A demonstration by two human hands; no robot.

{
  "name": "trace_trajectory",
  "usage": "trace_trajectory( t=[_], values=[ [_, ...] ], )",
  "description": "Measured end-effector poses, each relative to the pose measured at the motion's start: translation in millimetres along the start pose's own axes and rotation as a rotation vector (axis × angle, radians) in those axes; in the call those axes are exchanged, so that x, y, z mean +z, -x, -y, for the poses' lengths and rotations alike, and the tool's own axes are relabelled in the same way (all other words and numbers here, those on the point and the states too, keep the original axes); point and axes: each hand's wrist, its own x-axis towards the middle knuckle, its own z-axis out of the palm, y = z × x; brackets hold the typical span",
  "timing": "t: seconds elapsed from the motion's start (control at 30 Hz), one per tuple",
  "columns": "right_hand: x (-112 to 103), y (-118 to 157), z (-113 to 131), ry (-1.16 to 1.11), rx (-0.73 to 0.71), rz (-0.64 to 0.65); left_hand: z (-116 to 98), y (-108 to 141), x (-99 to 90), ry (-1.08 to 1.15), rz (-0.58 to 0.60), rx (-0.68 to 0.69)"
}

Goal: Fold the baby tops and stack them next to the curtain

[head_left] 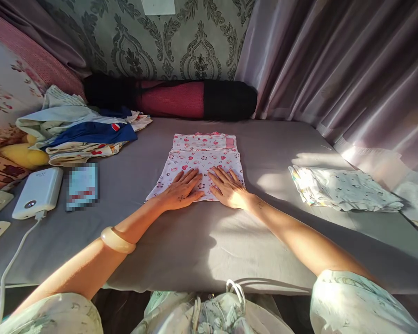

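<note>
A white garment (209,160) with pink and dark prints lies flat in front of me, its top part folded over and a pink patch at the upper right corner. My left hand (184,189) rests palm down on its lower left part, fingers stretched out. On the lower right part lies my right hand (228,187), also flat with the fingers spread. Both hands press on the cloth without gripping it. The garment's lower edge is partly hidden under my hands.
A heap of clothes (90,130) is at the left, near a white power bank (38,192) with a cable and a blurred-out object (82,186). Folded white clothes (344,188) lie at the right. A black and red bolster-shaped roll (170,98) lies along the wall.
</note>
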Motion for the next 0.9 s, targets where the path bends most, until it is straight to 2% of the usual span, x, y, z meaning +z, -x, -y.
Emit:
trace_trajectory(
  t=[0.2,0.3,0.37,0.43,0.53,0.7,0.9],
  values=[
    [-4,0,-1,-0.022,0.006,0.024,-5,2,-10.5,0.033,0.042,-0.028],
    [-8,6,5,-0.047,-0.024,0.053,-14,10,-14.0,0.014,0.015,-0.062],
    [-12,14,13,-0.064,-0.074,0.073,-21,18,-16.1,0.004,-0.036,-0.03],
    [-14,24,23,-0.079,-0.139,0.072,-28,28,-18.8,0.014,-0.073,0.06],
    [-9,39,34,-0.087,-0.219,0.047,-35,41,-22.8,0.025,-0.093,0.16],
    [6,47,36,-0.061,-0.292,-0.012,-33,48,-23.1,-0.044,-0.152,0.192],
    [7,45,35,-0.047,-0.276,-0.057,-34,41,-23.9,-0.145,-0.114,0.186]
  ],
)
